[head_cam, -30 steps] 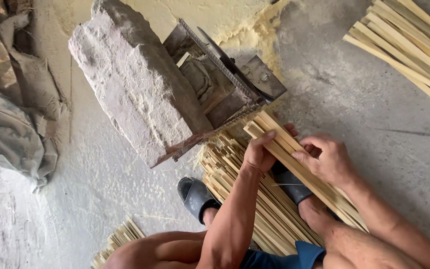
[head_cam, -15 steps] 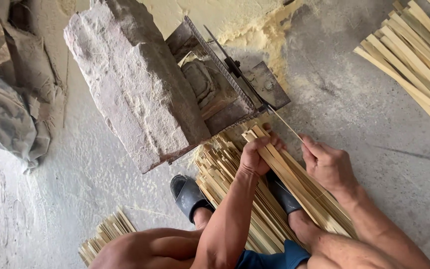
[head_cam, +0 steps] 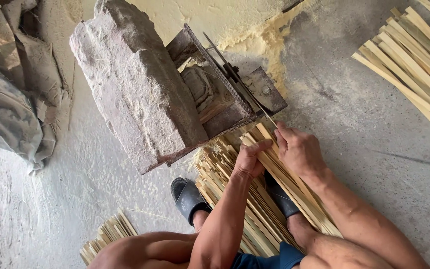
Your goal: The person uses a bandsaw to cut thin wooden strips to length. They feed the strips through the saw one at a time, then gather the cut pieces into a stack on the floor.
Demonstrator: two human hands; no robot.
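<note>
My left hand (head_cam: 250, 158) and my right hand (head_cam: 298, 149) both grip a bundle of pale bamboo strips (head_cam: 279, 172) that slants up toward a rusty metal cutting tool (head_cam: 235, 84). The strip ends lie just under the tool's thin blade (head_cam: 247, 94). The tool is wedged against a large rough stone block (head_cam: 135, 84). A bigger pile of similar strips (head_cam: 230, 194) lies on the floor between my feet, under the held bundle. My feet wear dark sandals (head_cam: 187, 197).
Another stack of bamboo strips (head_cam: 414, 65) lies at the upper right. A small bundle (head_cam: 108, 236) sits by my left knee. Grey sacks (head_cam: 11, 99) fill the left edge. Yellow sawdust (head_cam: 255, 35) covers the concrete floor behind the tool.
The view has shifted slightly, and both hands have slid the strip bundle a little closer to the blade. The grip on the bundle stays the same.
</note>
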